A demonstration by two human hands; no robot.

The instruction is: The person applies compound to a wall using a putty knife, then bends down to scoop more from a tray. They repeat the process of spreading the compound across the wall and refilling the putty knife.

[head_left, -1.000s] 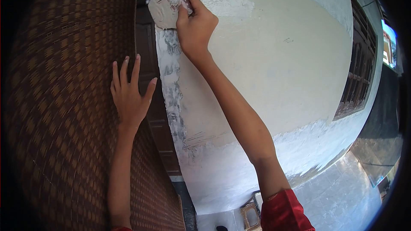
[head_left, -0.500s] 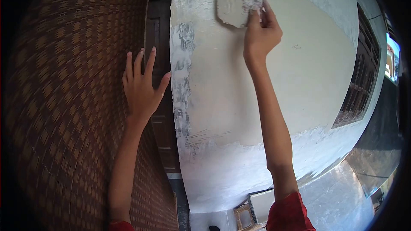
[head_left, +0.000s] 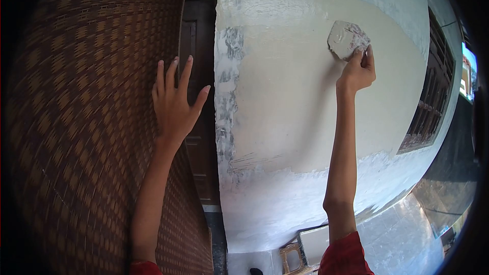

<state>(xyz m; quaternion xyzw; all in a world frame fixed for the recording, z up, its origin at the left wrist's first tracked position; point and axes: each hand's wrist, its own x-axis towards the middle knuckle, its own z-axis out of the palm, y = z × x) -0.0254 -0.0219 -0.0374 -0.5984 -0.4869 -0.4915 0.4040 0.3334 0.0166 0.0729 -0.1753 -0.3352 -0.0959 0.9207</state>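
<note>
A flat, putty-smeared scraper (head_left: 342, 39) is gripped by my right hand (head_left: 358, 71) at the upper right of the cream-coated wall (head_left: 285, 86). Its shadow falls on the wall below it. My left hand (head_left: 175, 99) is raised with its fingers spread, holding nothing, in front of the woven panel's edge and the dark door. A wet, shiny patch of coating shows near the top left of the wall. Grey, rough patches run down the wall's left edge.
The woven brown panel (head_left: 91, 97) fills the left side, beside a dark door (head_left: 198, 147). A barred window (head_left: 433, 81) is at the right. Low down are a wooden stool (head_left: 292, 258) and a pale board in a dark frame (head_left: 314, 244) on the floor.
My right hand has moved right and down across the wall with the scraper. The view has shifted slightly, and my left hand keeps its spread pose.
</note>
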